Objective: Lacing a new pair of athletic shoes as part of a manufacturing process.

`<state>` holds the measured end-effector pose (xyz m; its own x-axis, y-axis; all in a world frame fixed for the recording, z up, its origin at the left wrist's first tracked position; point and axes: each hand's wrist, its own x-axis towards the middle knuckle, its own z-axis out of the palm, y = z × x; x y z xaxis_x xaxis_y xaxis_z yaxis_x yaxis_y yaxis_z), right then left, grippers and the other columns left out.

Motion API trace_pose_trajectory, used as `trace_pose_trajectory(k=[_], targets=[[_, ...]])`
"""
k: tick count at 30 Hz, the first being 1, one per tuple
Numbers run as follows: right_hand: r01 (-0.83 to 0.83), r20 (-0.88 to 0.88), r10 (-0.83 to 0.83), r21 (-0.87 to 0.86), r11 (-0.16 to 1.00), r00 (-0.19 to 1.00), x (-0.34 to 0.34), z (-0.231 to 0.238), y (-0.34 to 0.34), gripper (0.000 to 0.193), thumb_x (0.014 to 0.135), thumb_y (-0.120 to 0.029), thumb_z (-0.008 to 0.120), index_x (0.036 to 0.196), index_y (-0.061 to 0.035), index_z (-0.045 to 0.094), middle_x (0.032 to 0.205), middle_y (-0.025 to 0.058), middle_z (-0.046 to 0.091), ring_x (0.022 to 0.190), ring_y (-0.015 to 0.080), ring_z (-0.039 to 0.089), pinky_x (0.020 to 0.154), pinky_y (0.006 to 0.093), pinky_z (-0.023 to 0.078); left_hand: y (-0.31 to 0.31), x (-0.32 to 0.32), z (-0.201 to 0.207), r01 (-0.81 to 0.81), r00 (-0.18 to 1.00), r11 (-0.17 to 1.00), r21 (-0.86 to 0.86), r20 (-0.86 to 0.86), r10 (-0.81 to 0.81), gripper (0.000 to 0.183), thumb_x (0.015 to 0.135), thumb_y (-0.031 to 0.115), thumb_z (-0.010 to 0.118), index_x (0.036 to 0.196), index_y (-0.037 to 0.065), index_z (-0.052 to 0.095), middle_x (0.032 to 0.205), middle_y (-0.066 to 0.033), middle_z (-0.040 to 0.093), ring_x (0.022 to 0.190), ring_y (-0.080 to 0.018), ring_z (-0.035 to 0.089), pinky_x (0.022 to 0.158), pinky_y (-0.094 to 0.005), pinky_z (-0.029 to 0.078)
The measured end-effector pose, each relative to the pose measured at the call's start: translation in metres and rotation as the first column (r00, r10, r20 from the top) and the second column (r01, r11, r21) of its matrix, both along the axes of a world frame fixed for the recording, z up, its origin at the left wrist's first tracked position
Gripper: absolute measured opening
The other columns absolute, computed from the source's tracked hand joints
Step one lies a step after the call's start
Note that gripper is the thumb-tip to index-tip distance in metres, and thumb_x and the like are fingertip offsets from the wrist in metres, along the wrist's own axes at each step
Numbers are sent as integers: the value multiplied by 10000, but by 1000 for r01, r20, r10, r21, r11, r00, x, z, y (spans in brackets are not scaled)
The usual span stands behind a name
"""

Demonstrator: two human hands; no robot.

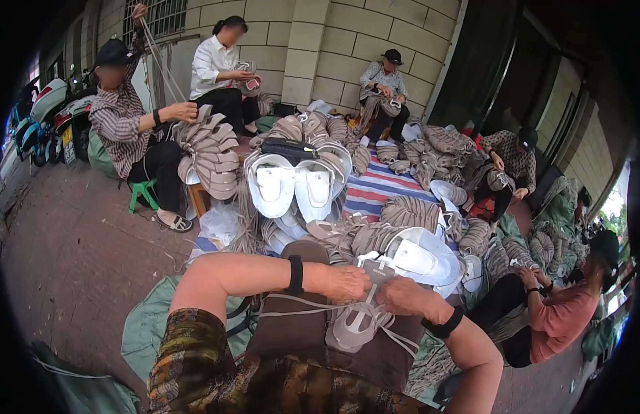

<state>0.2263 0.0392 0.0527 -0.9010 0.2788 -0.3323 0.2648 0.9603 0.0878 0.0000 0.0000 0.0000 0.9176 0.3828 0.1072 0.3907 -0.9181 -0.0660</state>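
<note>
A grey shoe upper (354,330) sits in the person's lap, toe pointing back toward the body, and the lacing on it looks to be underway but unfinished. Pale lace (306,301) crosses its front, with one loose stretch running out to the left over the brown lap cloth (289,338) and more slack looping to the right, so the ends seem neither tied nor tucked away. The left hand (344,283) and right hand (408,298) meet at the upper, fingers bent and drawn in narrow, holding it from either side; whether they also pinch the lace I cannot tell. How many holes are threaded is too small to make out. Just ahead lie a stack of similar grey uppers (406,214) and a large white-lined piece (420,257), but which of these are finished cannot be judged from here. At the left, a co-worker in a checked shirt (120,124) holds long laces (159,58) stretched high, so plenty of work appears to remain around the group.
</note>
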Motion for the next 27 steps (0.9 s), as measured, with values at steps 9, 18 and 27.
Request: trace_pose_trajectory(k=[9,18,27], targets=[[-4,-75,7,35,999,997,0,-20,17,113,752,-189,708,802,-91,733,809,119,712,785,312,699,671,450,533,8,6,6,128,991,988,87,38,-132,101,747,111,603,804,32,631,869,-119,599,871,-288,589,787,-380,457],[239,-28,-248,-180,954,968,-15,-38,22,271,716,-219,658,919,-68,754,884,147,722,855,332,697,716,477,525,5,9,8,-148,983,981,-128,-131,131,151,712,97,601,839,52,668,948,-116,597,994,-313,555,858,-410,426],[342,-28,-351,-165,925,936,-21,-43,9,331,686,-231,661,969,-78,743,932,139,720,912,326,685,761,456,505,0,45,1,-475,878,877,-77,-114,465,178,756,190,613,767,31,690,871,-194,672,930,-370,628,840,-470,454]])
